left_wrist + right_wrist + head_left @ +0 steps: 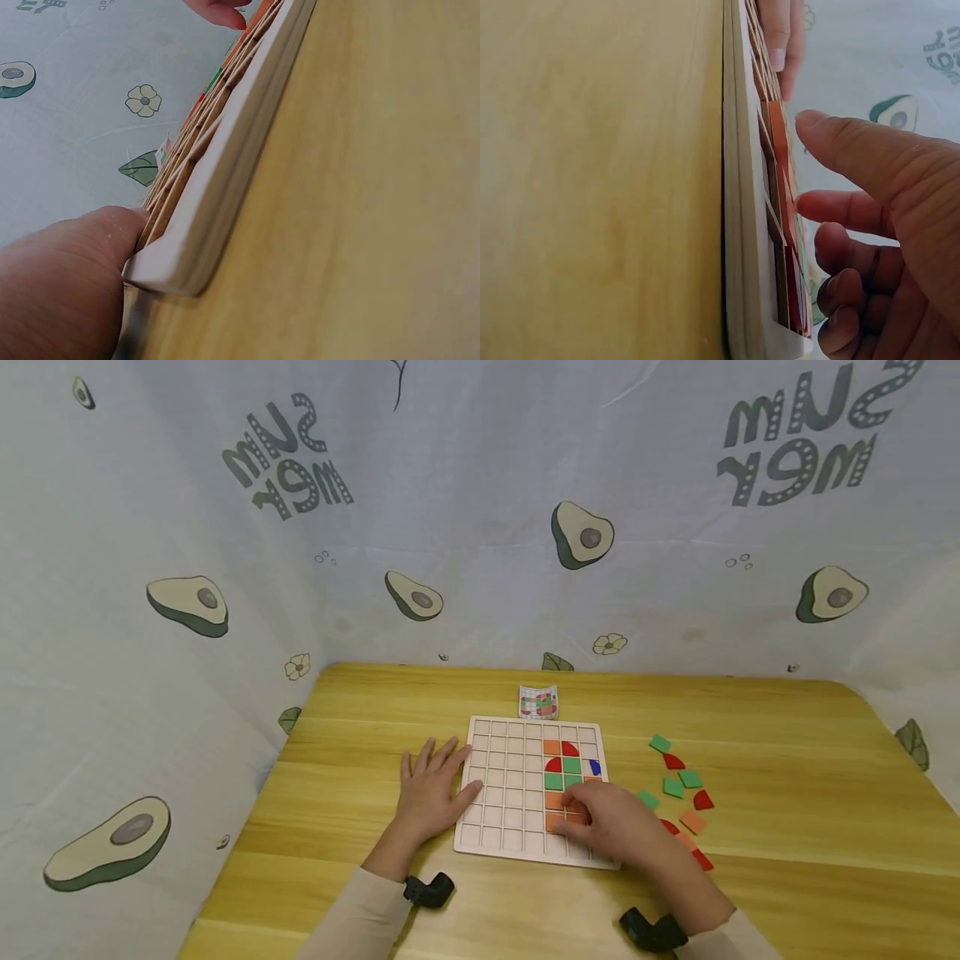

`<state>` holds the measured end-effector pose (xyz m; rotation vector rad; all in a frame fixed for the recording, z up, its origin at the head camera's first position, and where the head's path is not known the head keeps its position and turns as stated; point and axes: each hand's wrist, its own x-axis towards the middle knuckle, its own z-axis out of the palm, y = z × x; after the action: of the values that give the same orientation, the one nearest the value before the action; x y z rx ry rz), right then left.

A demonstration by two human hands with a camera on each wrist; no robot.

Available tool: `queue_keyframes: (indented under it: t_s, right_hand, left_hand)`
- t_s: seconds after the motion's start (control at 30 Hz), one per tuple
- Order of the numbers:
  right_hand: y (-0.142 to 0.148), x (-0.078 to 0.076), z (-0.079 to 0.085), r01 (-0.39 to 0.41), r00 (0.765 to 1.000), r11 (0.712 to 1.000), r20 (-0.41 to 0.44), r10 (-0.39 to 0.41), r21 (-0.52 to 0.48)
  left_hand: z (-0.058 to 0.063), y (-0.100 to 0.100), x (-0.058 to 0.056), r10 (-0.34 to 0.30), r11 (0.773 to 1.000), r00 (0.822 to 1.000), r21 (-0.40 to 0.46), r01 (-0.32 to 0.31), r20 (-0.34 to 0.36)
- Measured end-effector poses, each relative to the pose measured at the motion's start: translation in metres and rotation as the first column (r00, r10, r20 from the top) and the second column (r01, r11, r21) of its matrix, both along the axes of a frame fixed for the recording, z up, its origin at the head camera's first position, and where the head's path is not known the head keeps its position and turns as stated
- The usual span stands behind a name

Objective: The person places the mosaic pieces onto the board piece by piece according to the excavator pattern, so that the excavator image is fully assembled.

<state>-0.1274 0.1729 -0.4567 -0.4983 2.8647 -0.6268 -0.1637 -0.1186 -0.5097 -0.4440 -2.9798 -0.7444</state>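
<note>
A wooden grid board (495, 839) lies on the table, holding orange, green, red and blue pieces in its right-hand columns. My left hand (431, 793) is spread at the board's left side, and its thumb (112, 232) rests over the edge. Above the lower right squares is my right hand (618, 822), its fingers loosely bent. In the right wrist view, the thumb (840, 142) and index finger stand apart beside an orange square tile (778, 131), with no piece visible between them. Part of the filled squares is hidden under this hand.
A small printed pattern card (538, 702) sits behind the board. To its right, loose green squares (689, 779), red quarter-circles (702, 800) and orange squares (693, 821) are scattered on the wooden table (810, 777). A patterned curtain (487, 510) hangs along the back and sides.
</note>
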Motion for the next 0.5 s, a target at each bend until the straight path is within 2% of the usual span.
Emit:
queue_keyframes:
  t_s: [0.23, 0.5]
  right_hand:
    - [-0.0012, 0.0001, 0.0009, 0.032, 0.999, 0.999, 0.021, -0.032, 0.032]
    - [-0.0011, -0.0002, 0.0019, 0.046, 0.998, 0.998, 0.031, -0.047, 0.039]
  left_hand:
    - [0.0004, -0.0001, 0.0001, -0.003, 1.0, 1.0, 0.0, 0.003, 0.006]
    - [0.0023, -0.0002, 0.0004, -0.002, 1.0, 1.0, 0.008, 0.002, -0.018]
